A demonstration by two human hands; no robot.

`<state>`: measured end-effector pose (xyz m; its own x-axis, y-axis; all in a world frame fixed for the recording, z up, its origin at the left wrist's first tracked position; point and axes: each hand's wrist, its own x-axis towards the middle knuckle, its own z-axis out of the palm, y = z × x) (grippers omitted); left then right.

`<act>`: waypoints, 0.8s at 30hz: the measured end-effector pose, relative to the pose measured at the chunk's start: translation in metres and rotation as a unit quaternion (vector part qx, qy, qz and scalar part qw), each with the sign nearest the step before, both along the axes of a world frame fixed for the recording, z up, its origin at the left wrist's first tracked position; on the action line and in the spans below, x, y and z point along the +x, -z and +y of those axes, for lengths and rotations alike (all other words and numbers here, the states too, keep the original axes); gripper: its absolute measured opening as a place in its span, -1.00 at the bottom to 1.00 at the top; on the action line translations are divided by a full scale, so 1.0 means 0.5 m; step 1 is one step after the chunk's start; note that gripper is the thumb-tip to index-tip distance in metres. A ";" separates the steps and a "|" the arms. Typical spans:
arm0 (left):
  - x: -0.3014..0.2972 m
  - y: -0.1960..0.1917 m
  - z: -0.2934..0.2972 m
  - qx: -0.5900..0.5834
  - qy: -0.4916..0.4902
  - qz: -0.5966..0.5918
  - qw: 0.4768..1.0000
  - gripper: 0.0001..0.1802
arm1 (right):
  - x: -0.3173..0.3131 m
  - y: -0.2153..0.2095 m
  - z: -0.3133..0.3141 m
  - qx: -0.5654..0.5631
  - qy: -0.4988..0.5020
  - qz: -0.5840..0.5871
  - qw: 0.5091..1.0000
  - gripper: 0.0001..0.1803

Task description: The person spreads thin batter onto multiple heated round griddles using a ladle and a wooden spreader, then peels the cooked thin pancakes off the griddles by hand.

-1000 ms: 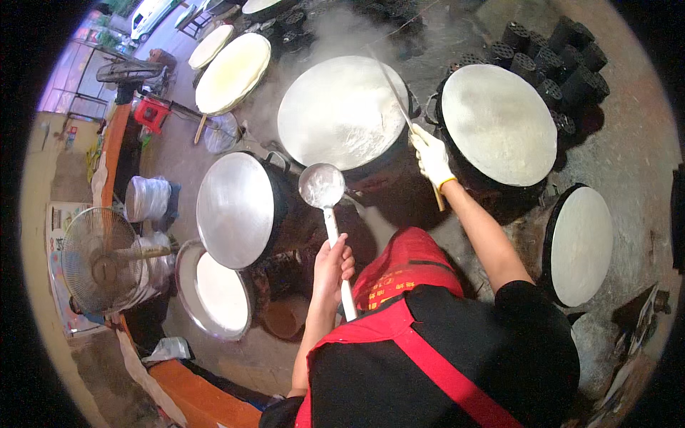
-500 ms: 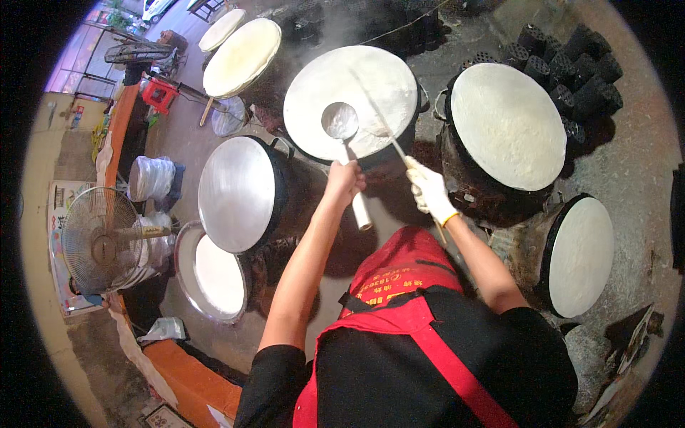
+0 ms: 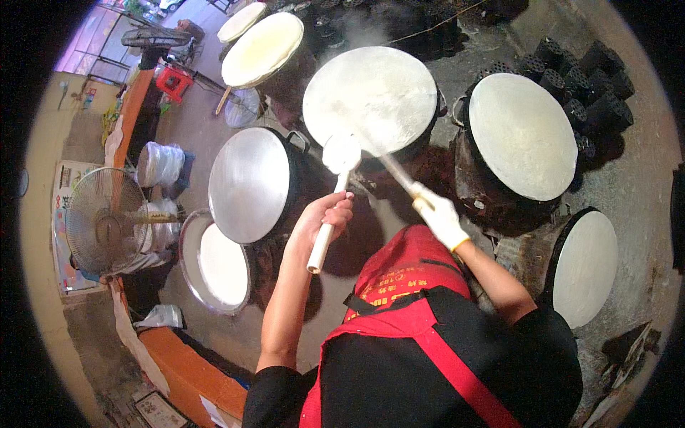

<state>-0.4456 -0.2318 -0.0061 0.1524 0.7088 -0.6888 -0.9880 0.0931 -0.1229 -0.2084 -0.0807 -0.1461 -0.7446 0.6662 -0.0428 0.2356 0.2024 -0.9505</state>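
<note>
My bare left hand (image 3: 332, 214) is closed around the pale handle of a ladle (image 3: 342, 153). Its bowl looks white with batter and overlaps the near edge of a large round griddle (image 3: 371, 93). A thin white layer of batter covers that griddle, and steam rises over it. In a white glove with a yellow cuff, my right hand (image 3: 439, 217) grips a long pale stick (image 3: 397, 171). The stick slants up toward the griddle's near edge, where its far end is blurred.
On the right stand two more batter-covered griddles (image 3: 523, 135) (image 3: 586, 267). A bare metal griddle (image 3: 250, 185) sits at left, above a basin (image 3: 184, 260) of white batter. Stacked round flatbreads (image 3: 262, 48), a fan (image 3: 107, 221) and black coal briquettes (image 3: 599, 85) lie around.
My left hand has drawn the ladle back from the griddle's middle to its near edge. My right hand has pulled the stick nearer to me. The view has shifted slightly.
</note>
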 end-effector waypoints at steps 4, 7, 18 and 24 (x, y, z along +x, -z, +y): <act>0.005 -0.009 -0.069 -0.067 -0.017 0.122 0.990 -0.87 | 0.038 -0.057 -0.024 -0.066 0.016 0.006 0.998 -0.60; -0.022 -0.030 -0.135 -0.050 -0.055 0.109 0.991 -0.88 | 0.081 -0.082 0.012 -0.018 0.124 -0.004 0.992 -0.59; -0.138 -0.111 -0.311 -0.028 -0.207 0.100 0.973 -0.83 | 0.068 -0.016 -0.198 0.096 0.086 -0.014 0.992 -0.60; -0.260 -0.119 -0.415 -0.016 -0.173 0.185 0.967 -0.82 | 0.050 -0.087 -0.179 0.227 0.213 -0.231 0.922 -0.62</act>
